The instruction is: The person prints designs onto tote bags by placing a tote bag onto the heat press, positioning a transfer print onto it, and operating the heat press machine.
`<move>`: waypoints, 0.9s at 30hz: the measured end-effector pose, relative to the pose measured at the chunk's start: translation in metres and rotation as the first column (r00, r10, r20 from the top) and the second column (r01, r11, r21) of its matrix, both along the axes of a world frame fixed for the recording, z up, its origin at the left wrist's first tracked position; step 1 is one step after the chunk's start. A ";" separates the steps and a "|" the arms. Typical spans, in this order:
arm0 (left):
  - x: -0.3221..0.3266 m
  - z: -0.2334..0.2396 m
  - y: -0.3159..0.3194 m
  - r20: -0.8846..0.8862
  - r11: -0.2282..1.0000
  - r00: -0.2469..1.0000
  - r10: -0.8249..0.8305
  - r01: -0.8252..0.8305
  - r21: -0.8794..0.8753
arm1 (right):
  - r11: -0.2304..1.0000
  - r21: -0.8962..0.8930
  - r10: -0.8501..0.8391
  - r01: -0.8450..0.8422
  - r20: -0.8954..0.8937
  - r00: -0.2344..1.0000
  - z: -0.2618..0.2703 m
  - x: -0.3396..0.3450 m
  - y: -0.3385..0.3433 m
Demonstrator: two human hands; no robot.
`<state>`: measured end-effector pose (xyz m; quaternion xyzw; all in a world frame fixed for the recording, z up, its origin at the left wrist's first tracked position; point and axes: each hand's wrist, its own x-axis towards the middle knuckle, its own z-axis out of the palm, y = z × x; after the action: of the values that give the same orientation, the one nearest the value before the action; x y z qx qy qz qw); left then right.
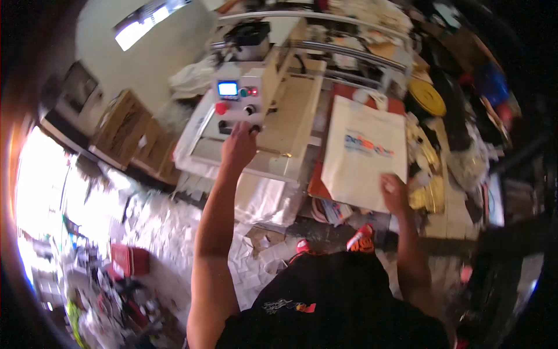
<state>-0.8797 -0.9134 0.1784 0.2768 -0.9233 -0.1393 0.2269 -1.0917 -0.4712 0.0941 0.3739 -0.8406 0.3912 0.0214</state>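
Observation:
My left hand (239, 146) is raised at the front of a machine's control box (235, 73), its fingers at a black knob or handle (255, 129) below the lit display (227, 89). Whether they grip it cannot be told. A red push button (221, 108) sits just above the hand. On a reddish-brown board (317, 176) at the right lies a cream bag (364, 174) with blue and orange print, its handles towards the far side. My right hand (393, 192), fingers curled, is at the bag's near right edge; blur hides whether it pinches the edge.
Metal rails (353, 54) cross behind the machine. A yellow round lid (427, 97) and crumpled materials lie right of the bag. Cardboard boxes (126, 126) stand at the left. Paper scraps (248, 266) cover the floor near my feet, and a red box (129, 260) stands lower left.

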 end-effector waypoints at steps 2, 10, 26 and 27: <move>0.004 -0.001 0.035 -0.011 0.996 0.998 -0.062 0.062 0.066 | 0.978 -0.016 0.207 -0.207 0.032 0.978 0.040 0.022 -0.063; 0.043 -0.063 0.160 -0.367 0.981 0.912 -0.181 0.194 -0.002 | 0.858 -0.064 0.446 -0.509 -0.399 0.801 0.083 0.056 -0.164; 0.322 -0.292 0.339 0.285 0.887 0.942 0.177 -0.278 0.369 | 0.926 -0.128 0.314 -0.355 -0.261 0.913 0.069 -0.012 -0.046; 0.322 -0.291 0.342 0.291 0.888 0.941 0.173 -0.276 0.367 | 0.928 -0.131 0.310 -0.350 -0.255 0.916 0.068 -0.018 -0.037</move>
<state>-0.5572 -0.5710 -0.1123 0.4383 -0.8574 -0.2627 0.0617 -1.1092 -0.5086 0.1619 0.5502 -0.7197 0.4150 0.0843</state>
